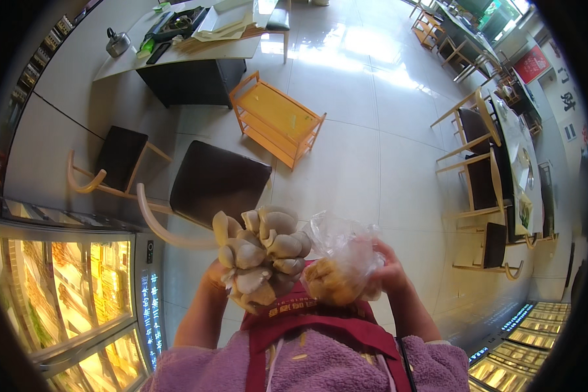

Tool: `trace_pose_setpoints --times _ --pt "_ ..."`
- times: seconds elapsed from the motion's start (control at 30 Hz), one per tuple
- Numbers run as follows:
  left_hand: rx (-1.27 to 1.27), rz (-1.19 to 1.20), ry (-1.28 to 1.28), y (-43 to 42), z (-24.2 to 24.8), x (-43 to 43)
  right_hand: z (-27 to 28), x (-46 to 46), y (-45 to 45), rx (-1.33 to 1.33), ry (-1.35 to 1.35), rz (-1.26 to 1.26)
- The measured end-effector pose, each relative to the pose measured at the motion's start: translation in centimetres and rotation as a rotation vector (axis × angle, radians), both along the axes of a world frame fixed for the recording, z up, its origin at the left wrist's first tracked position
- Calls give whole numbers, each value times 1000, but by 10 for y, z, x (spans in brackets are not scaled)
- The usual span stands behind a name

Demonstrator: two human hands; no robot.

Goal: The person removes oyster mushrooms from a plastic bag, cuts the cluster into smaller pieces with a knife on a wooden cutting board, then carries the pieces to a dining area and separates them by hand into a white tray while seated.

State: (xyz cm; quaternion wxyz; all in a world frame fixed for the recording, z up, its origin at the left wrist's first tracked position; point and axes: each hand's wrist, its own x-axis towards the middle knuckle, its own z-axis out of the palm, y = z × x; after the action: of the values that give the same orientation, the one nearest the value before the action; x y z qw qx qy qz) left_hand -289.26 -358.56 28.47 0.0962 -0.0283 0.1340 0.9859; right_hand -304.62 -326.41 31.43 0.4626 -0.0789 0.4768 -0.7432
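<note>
A large cluster of grey oyster mushrooms [262,252] is held up in front of my apron by my left hand [216,275]. Most of that hand's fingers are hidden behind the caps. Beside it, my right hand [388,272] grips a clear plastic bag [345,240] by its side. Brownish-yellow food [326,284] fills the bottom of the bag; I cannot tell its kind. Behind both things hangs my dark red apron [318,321], which bears writing, over a purple fleece sleeve and top.
Dark-seated wooden chairs [220,181] stand ahead on the left, near an orange wooden trolley [279,115]. A cluttered table [245,49] with a kettle [118,43] is farther off. A lit display fridge [73,289] is at my left; dining tables [526,161] line the right.
</note>
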Motion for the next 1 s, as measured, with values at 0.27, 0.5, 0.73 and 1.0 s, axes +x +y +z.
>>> trace_pose_setpoints --times 0.27,0.5,0.73,1.0 --pt "-87 88 95 -50 25 -128 -12 -137 -47 -126 -110 -55" --pt "-106 228 12 -97 -3 -226 0 -285 -103 -123 -89 -49" --pt "-129 401 85 -134 -49 -298 11 -396 -137 -89 -145 24" --pt "-205 507 61 -172 -17 -360 6 -458 -168 -118 -188 -14"
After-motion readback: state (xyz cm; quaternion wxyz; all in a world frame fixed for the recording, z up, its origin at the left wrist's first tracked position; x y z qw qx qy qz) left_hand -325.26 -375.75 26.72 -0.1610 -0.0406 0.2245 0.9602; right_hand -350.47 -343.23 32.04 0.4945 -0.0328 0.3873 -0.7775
